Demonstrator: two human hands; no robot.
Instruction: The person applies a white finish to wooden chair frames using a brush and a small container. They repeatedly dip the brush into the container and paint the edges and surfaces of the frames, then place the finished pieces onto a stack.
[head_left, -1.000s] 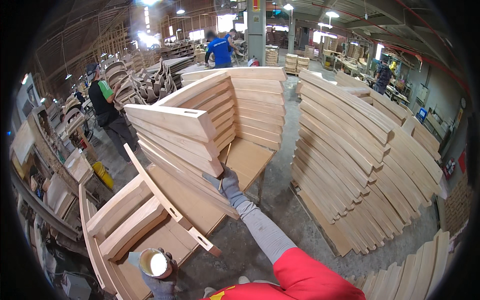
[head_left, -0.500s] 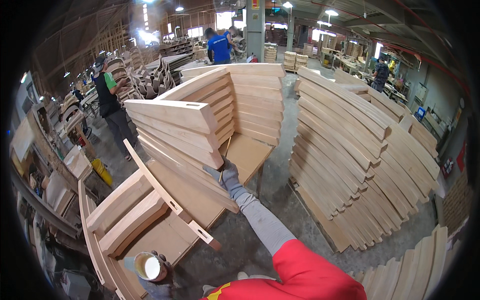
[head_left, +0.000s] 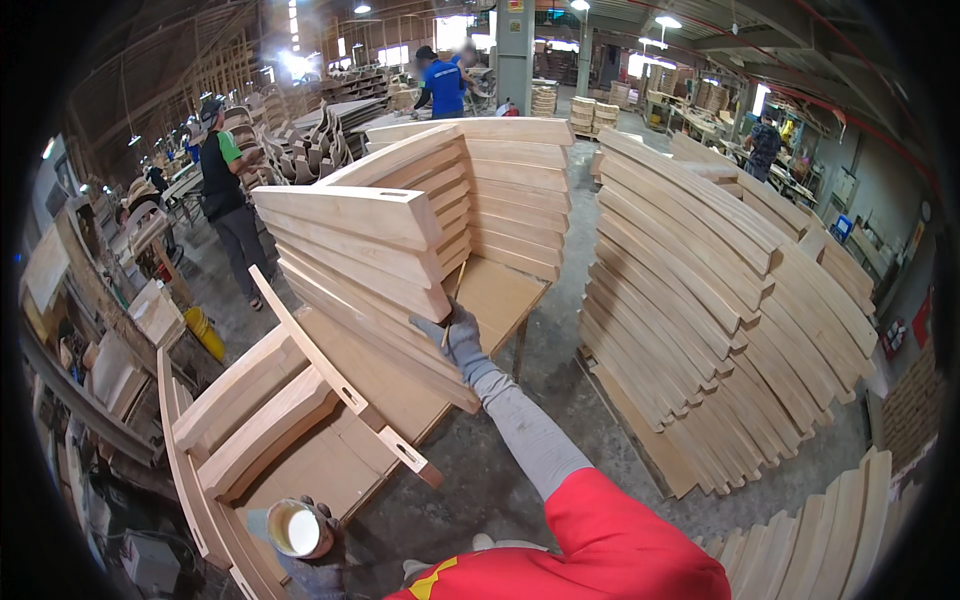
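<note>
My right hand (head_left: pixel 461 342), in a grey glove and sleeve, is closed around a thin wooden stick (head_left: pixel 459 280). It is beside the near end of a stack of pale wooden rails (head_left: pixel 425 250); whether the fingers touch the wood I cannot tell. At the lower left, my dark-gloved left hand (head_left: pixel 325 565) grips a small cup (head_left: pixel 326 538) of white liquid (head_left: pixel 302 530). Just beyond the cup lies a partly joined wooden frame (head_left: pixel 290 315), with two curved crosspieces (head_left: pixel 265 440) and slots in its end.
The frame and stacks rest on a brown board-topped table (head_left: pixel 385 375). A big stack of curved wooden pieces (head_left: pixel 680 290) stands to the right, more pieces (head_left: pixel 820 540) at lower right. A yellow bucket (head_left: pixel 204 333) and a person in dark clothes (head_left: pixel 225 190) are at left.
My right hand has hardly moved at the stack's end. The cup stays in my left hand. In the background, the person in blue has shifted slightly.
</note>
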